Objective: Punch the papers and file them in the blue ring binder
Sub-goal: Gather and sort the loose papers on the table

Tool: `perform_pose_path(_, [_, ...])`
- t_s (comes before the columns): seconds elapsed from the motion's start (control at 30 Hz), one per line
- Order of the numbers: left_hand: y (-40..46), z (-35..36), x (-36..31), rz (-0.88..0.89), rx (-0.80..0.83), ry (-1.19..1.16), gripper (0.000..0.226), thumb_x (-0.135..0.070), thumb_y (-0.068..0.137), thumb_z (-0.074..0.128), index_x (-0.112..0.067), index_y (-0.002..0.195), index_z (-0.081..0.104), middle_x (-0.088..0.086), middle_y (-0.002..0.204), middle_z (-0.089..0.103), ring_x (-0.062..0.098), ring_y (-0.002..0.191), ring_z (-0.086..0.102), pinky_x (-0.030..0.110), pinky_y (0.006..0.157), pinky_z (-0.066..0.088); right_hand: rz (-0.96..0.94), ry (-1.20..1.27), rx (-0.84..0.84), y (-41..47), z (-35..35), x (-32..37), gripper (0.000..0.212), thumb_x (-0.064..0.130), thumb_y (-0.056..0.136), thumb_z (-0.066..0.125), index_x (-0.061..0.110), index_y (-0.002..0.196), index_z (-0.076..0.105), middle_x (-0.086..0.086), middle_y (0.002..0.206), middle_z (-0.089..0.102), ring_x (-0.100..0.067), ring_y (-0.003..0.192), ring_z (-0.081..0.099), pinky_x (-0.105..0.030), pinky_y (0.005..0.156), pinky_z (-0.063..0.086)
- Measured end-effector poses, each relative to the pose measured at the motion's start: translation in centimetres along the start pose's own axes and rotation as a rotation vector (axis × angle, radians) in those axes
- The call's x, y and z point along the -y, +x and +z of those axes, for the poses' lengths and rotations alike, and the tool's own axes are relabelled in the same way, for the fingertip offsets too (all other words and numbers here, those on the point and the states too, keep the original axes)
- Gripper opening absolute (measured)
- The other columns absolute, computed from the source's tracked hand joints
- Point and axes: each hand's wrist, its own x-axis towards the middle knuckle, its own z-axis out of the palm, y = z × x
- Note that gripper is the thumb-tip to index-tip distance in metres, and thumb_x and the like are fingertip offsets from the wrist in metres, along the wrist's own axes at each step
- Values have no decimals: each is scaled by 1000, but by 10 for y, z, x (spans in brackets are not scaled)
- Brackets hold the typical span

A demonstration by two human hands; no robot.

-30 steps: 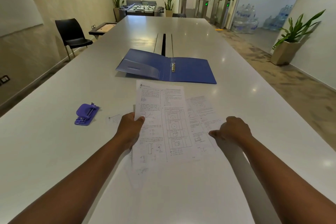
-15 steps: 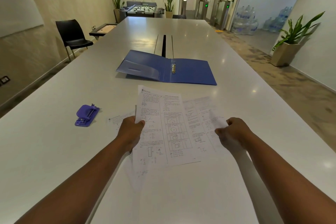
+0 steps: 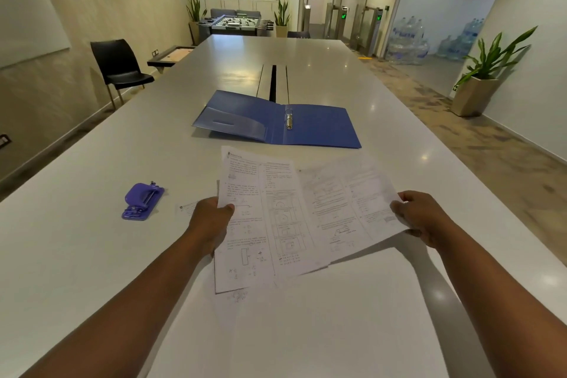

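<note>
**Sheets fanned out above the table**

Since a moment ago the right hand (image 3: 425, 218) has swung outward and lifted, drawing its sheet (image 3: 352, 202) clear to the right, so the papers now spread wider than before. Its fingers are curled round the sheet's right edge, thumb on top, and the page tilts up off the table (image 3: 92, 255), throwing a shadow beneath.

Over on the other side, the left hand (image 3: 211, 224) pinches the left edge of the papers (image 3: 264, 224), thumb pressed on the printed face and the other fingers hidden underneath. The right sheet overlaps these papers where they meet between the two hands. A further page (image 3: 187, 209) peeks out just left of the left knuckles, lying flat.

Beyond the fingertips, well apart from them, the binder (image 3: 316, 129) lies open, its metal rings (image 3: 289, 120) standing at the spine and its left cover slightly raised. The punch (image 3: 142, 201) sits on the table off to the left of the left hand, untouched.
</note>
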Motion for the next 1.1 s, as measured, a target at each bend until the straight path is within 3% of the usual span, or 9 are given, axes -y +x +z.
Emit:
perform_pose_path(0.13, [10,-18,-7,13,-37,23,33,-8,102,56,0,134,60,15,124,69,19,81,66,23,62,49,-59,89,-11,-4,-7,5,16,14,101,56,11,98,71,-15,104,75,-36,100,71,-39,74,52])
perform_pose_path(0.27, [15,-29,-13,19,-25,47,31,-12,102,57,-2,131,62,7,109,68,14,77,64,25,59,48,-101,207,21,-10,-11,13,19,18,104,54,12,94,69,-11,99,76,-25,82,71,-32,63,44])
perform_pose_path(0.33, [15,-27,-15,3,6,13,27,-13,102,57,-4,128,62,9,111,68,17,79,66,26,60,50,-100,279,61,-11,-9,16,18,17,104,55,9,98,69,-14,102,77,-28,85,71,-33,64,41])
perform_pose_path(0.5, [12,-12,-18,-52,107,-176,31,-8,102,58,-3,132,61,14,123,70,26,93,70,37,80,57,-71,378,200,-26,11,26,12,14,104,55,6,100,64,-18,103,75,-31,86,71,-31,54,55])
perform_pose_path(0.7, [6,-2,-30,-59,250,-350,29,-3,102,55,-12,127,66,11,122,73,33,112,69,52,98,54,-64,419,335,-34,43,23,14,9,99,60,8,86,57,-23,112,74,-38,97,72,-47,87,58])
perform_pose_path(0.8, [4,0,-36,-24,288,-353,29,-1,102,52,-13,123,68,8,119,75,33,109,71,49,94,57,-94,410,432,-38,52,26,6,5,96,57,7,96,51,-24,118,72,-41,106,71,-57,100,53])
perform_pose_path(0.87, [2,1,-40,-9,292,-346,28,-1,102,51,-14,118,69,9,116,76,33,105,72,49,91,57,-116,442,435,-39,55,29,15,0,94,56,7,106,51,-22,118,72,-41,105,72,-62,99,52])
perform_pose_path(0.97, [1,2,-44,2,282,-337,27,-2,100,51,-12,118,69,10,112,77,35,103,73,53,95,56,-154,420,352,-43,62,33,18,6,98,58,3,115,54,-12,117,75,-34,102,74,-56,93,58])
perform_pose_path(1.1, [-5,5,-50,23,258,-336,24,-6,99,54,-8,116,70,12,110,77,37,102,73,57,96,55,-238,380,288,-43,72,35,25,19,101,59,24,125,54,-1,115,75,-27,101,74,-55,89,60])
